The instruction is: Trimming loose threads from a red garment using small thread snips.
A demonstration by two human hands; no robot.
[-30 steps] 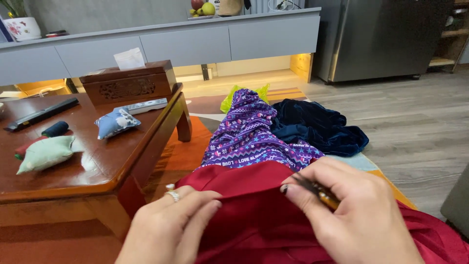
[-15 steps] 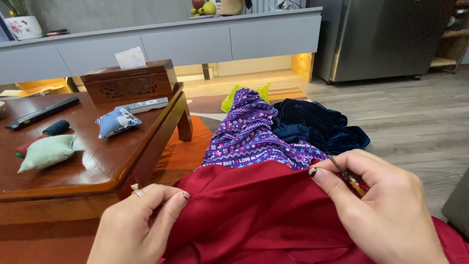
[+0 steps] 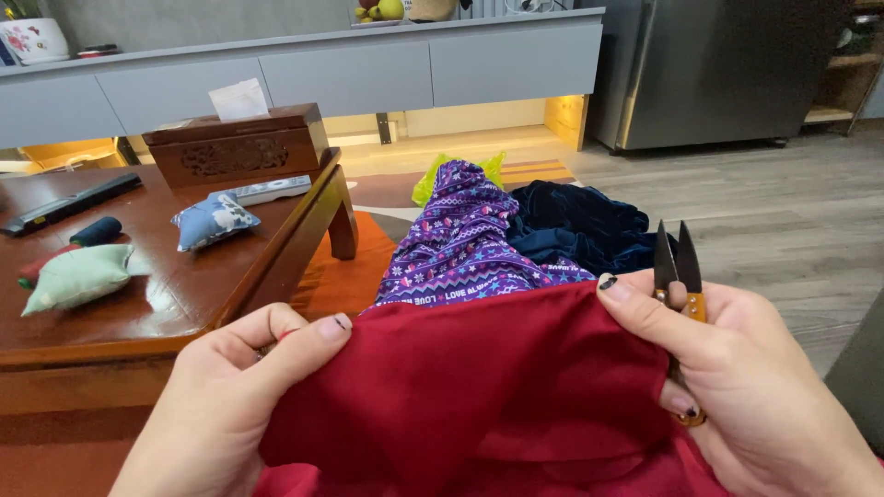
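now red cloth stretches between left hand and right hand.

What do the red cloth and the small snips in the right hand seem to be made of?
The red cloth looks like smooth matte woven fabric, draping in soft folds. The snips show dark metal blades and an orange body, probably plastic or coated metal.

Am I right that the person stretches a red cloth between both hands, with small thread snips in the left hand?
Not quite. The head view shows the thread snips in the right hand, blades pointing up, not in the left. The rest holds: the red cloth is stretched between both hands, the left hand pinching its edge.
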